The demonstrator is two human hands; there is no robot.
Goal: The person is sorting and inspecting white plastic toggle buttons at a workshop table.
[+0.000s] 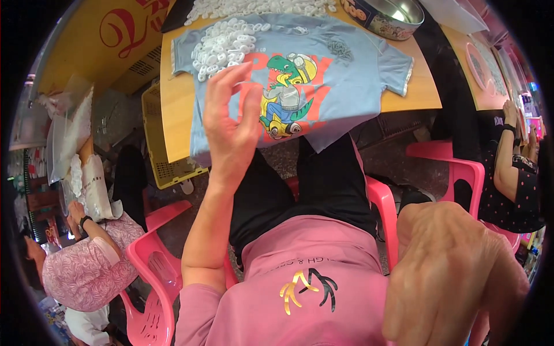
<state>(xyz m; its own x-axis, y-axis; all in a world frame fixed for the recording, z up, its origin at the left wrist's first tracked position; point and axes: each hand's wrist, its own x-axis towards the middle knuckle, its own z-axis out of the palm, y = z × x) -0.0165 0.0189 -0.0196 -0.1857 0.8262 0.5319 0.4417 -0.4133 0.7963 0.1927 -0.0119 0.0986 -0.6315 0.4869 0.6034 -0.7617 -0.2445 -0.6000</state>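
Note:
My left hand (231, 118) is raised above my lap in front of the wooden table (176, 109), fingers apart and slightly curled, holding nothing that I can see. It hovers over the near left part of a light blue t-shirt (358, 86) with a dinosaur print, spread on the table. A pile of small white plastic rings (222, 43) lies on the shirt's far left shoulder. My right hand (456, 277) is very close to the camera at the lower right, back toward me, fingers loosely bent; nothing shows in it.
A round metal tin (386, 17) stands at the table's far right. A yellow crate (158, 144) sits under the table's left side. Pink plastic chairs (156, 271) surround me. One seated person (86, 265) is at the lower left, another (513, 173) at the right.

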